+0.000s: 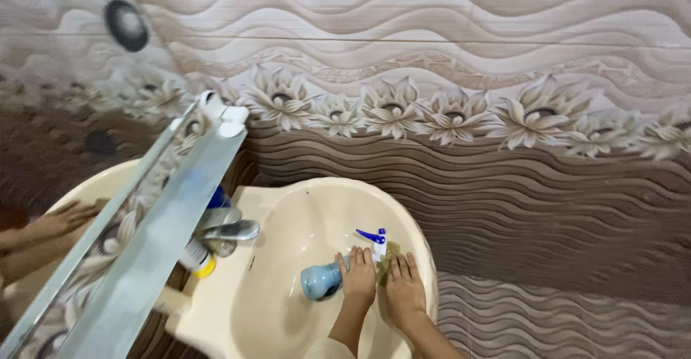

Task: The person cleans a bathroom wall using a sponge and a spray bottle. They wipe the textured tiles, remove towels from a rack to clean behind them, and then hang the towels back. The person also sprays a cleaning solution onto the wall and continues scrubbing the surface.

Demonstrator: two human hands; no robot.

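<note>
A cream washbasin (288, 215) fills the lower middle of the head view. A light blue spray bottle (320, 281) with a white and blue trigger (374, 238) lies in the basin near its right rim. My left hand (358, 276) is closed over the bottle's neck. Just to its right, my right hand (404, 287) presses flat on a greenish-yellow scrub pad (387, 257) against the basin's rim. Most of the pad is hidden under my fingers.
A chrome tap (230, 229) sits at the basin's left edge, with a blue object (218, 197) and a yellow-capped container (198, 259) beside it. A mirror with a metal frame (144, 244) slants across the left and reflects a hand. Brown wavy flower-patterned tiles (446, 114) cover the wall.
</note>
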